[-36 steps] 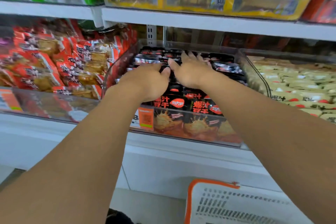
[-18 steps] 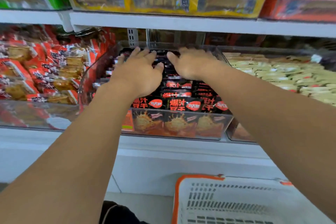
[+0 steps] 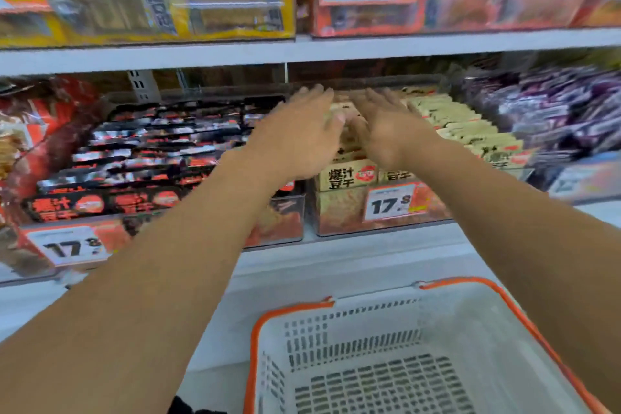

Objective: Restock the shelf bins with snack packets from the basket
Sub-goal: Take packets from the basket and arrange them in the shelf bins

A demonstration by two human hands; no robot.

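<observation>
Both my hands reach over the clear shelf bin (image 3: pixel 386 228) of beige snack packets (image 3: pixel 470 126). My left hand (image 3: pixel 299 131) lies flat with straight fingers on the bin's left rows. Beside it, my right hand (image 3: pixel 389 126) is spread flat over the packets too. Neither hand holds a packet. Left of them is the bin of black snack packets (image 3: pixel 151 151). The white basket (image 3: pixel 369 312) with an orange rim stands below the shelf, and its visible inside holds nothing.
Red packets (image 3: pixel 30 131) fill the bin at far left and purple packets (image 3: pixel 564 111) the bin at far right. An upper shelf (image 3: pixel 302 50) with boxed goods hangs close above the bins. Price tags marked 17.8 (image 3: pixel 391 203) hang on the bin fronts.
Both hands have moved right, from the black packet bin to the beige packet bin. The view has swung right and down, showing more of the basket.
</observation>
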